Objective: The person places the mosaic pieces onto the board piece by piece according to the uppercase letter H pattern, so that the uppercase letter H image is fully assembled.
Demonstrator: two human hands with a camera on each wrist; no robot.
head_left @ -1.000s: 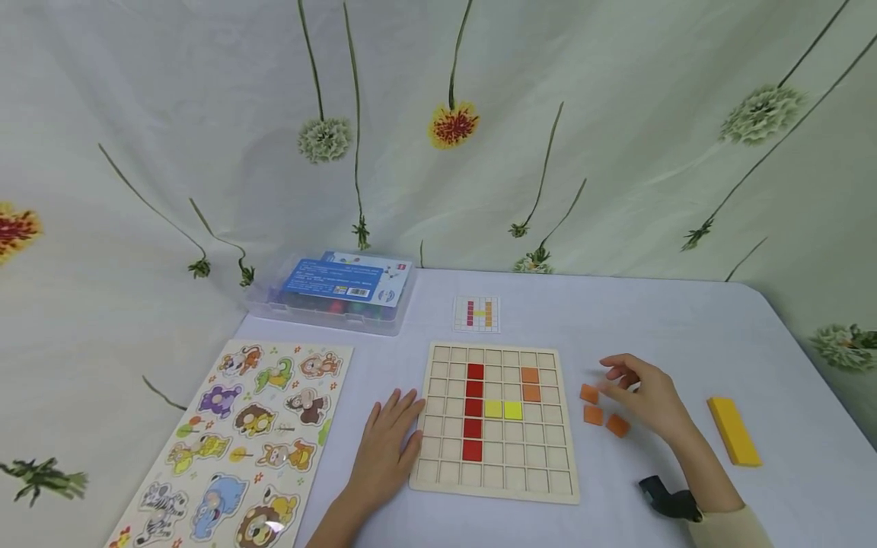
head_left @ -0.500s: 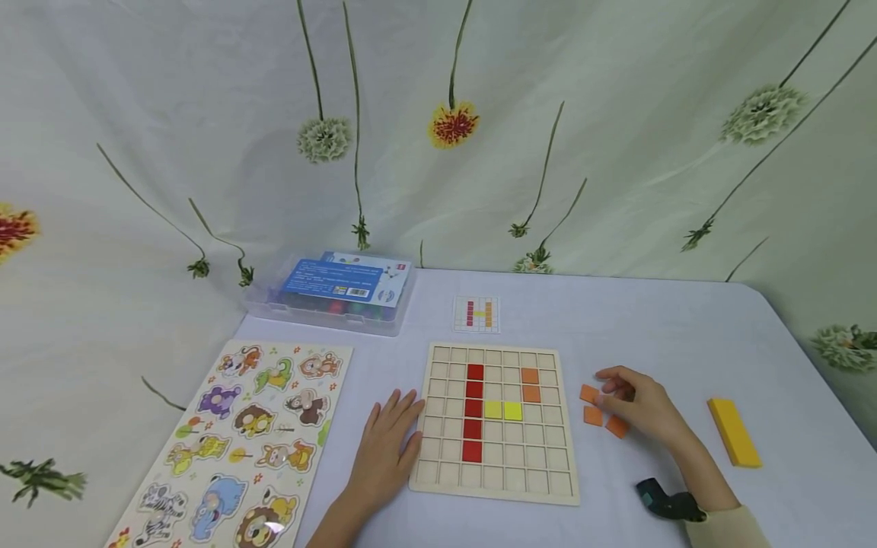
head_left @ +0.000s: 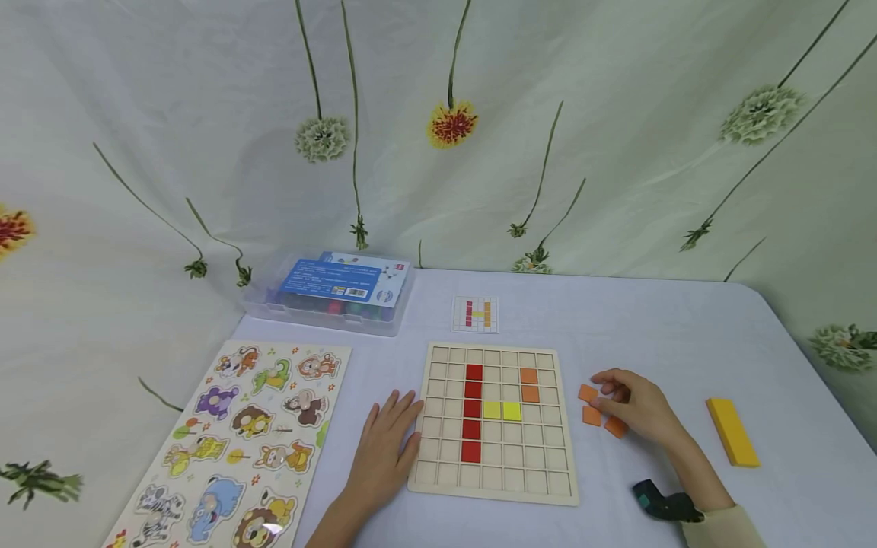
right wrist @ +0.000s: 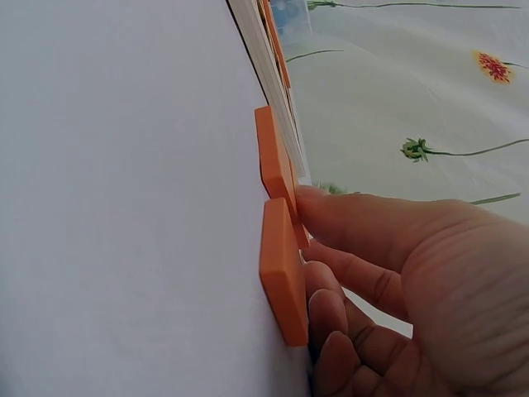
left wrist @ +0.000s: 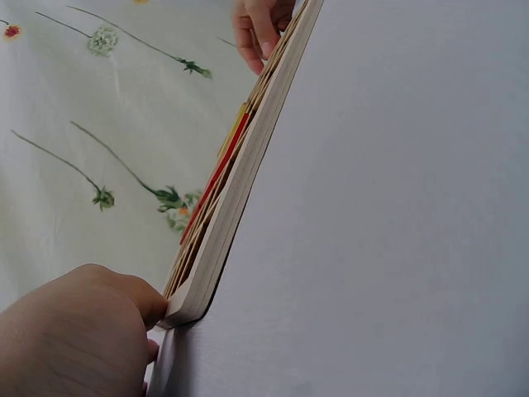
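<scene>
A wooden grid board (head_left: 493,477) lies on the table, holding a column of red tiles (head_left: 471,409), two yellow tiles (head_left: 502,411) and two orange tiles (head_left: 529,385). Along its left edge rests my left hand (head_left: 384,449), fingers extended; in the left wrist view that hand (left wrist: 87,331) touches the board's corner (left wrist: 192,302). Right of the board, three loose orange tiles lie together. My right hand (head_left: 637,405) has thumb and index finger at the farthest loose tile (head_left: 587,392), pinching it at the table. Nearer ones (right wrist: 283,273) sit beside the fingers in the right wrist view.
Behind the board lies a small pattern card (head_left: 476,314). A clear plastic box (head_left: 329,293) stands at the back left, and an animal puzzle board (head_left: 260,426) lies at the left. A yellow block (head_left: 733,432) and a black curved object (head_left: 664,502) are at the right.
My right hand has lowered slightly toward the near side, and its thumb and index finger have closed in on the farthest loose orange tile. My left hand stays put.
</scene>
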